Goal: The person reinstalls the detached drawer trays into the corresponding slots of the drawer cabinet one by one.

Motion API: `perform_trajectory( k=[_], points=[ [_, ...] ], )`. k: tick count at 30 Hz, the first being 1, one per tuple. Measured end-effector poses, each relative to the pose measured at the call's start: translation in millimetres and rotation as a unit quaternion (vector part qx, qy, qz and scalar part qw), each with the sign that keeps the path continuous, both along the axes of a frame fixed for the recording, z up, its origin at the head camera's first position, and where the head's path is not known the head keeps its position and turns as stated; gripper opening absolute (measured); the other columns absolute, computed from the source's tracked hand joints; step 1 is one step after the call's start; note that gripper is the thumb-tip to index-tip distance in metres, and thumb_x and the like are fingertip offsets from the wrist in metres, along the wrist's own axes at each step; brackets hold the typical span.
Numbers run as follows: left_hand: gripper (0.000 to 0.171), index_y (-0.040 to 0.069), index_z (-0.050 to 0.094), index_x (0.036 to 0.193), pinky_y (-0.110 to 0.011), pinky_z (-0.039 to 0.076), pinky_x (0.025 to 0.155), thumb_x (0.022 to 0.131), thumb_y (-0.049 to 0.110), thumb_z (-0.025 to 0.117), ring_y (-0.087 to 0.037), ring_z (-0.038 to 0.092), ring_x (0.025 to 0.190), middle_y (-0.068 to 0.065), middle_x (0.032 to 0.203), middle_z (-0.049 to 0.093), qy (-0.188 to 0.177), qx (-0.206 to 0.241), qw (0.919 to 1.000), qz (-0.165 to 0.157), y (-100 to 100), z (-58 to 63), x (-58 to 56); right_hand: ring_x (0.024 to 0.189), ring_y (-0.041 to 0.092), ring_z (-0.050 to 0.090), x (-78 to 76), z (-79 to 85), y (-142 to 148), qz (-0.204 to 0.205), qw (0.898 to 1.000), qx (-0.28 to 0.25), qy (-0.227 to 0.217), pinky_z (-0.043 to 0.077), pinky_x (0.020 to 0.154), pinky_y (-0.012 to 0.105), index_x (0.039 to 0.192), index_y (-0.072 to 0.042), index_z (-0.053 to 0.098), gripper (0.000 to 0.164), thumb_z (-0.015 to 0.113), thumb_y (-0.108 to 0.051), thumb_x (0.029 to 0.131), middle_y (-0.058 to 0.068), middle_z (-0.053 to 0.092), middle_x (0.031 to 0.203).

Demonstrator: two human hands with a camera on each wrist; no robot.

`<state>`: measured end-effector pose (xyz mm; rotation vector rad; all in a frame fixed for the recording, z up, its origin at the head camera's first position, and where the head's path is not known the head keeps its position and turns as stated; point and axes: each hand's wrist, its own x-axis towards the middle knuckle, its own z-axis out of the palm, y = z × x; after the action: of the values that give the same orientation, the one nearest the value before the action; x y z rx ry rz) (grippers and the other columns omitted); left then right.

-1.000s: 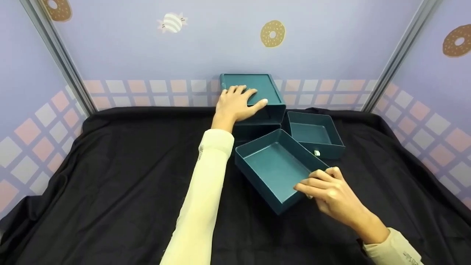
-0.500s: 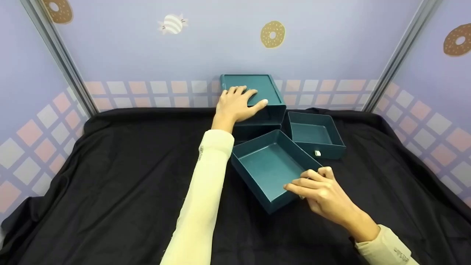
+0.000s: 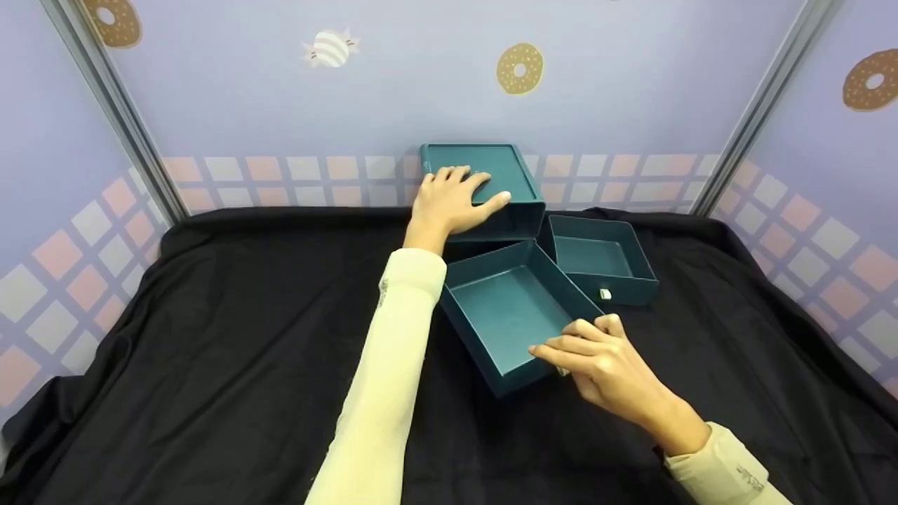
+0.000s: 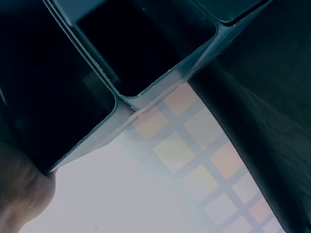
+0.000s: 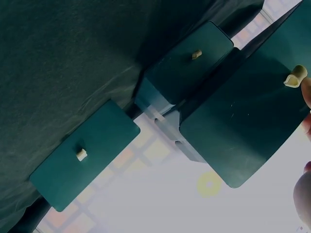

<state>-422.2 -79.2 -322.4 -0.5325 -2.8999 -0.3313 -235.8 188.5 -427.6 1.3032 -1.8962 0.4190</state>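
Left hand (image 3: 449, 203) rests, fingers spread, on the cabinet (image 3: 510, 177), upper centre; right hand (image 3: 607, 365) grips the drawer (image 3: 512, 315) by its front, mid-frame. Drawer is askew to the cabinet: pushed so, a corner may jam; the one-sided hold may let it twist.

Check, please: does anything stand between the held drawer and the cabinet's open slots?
Nothing visible does. The held drawer is angled at the front of the cabinet, by the open slots. The other drawer sits beside the cabinet on the right; the left hand rests on top.
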Motion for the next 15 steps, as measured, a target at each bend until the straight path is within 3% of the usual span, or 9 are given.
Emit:
perform_trajectory(
  k=[7,15],
  points=[
    [0.08,0.035,0.037,0.166,-0.057,0.015,0.133,0.101,0.081,0.031,-0.033,0.026,0.16,-0.006,0.173,0.031,0.001,0.0,1.0,-0.004,-0.3,-0.8,0.8,0.091,0.014,0.064,-2.0,-0.4,-6.6,-0.002,1.0,0.01,-0.009,0.031,0.081,0.037,0.128,-0.019,0.08,0.048,0.063,0.004,0.089,-0.009,0.08,0.107],
    [0.08,0.034,0.037,0.167,-0.056,0.015,0.133,0.102,0.08,0.032,-0.033,0.025,0.16,-0.006,0.174,0.03,0.002,-0.001,1.0,-0.006,-2.0,-0.1,1.5,0.09,0.014,0.063,-6.8,2.5,-15.7,0.003,1.0,0.02,-0.008,0.032,0.08,0.037,0.128,-0.016,0.08,0.045,0.066,0.004,0.09,-0.007,0.079,0.106]
  ],
)
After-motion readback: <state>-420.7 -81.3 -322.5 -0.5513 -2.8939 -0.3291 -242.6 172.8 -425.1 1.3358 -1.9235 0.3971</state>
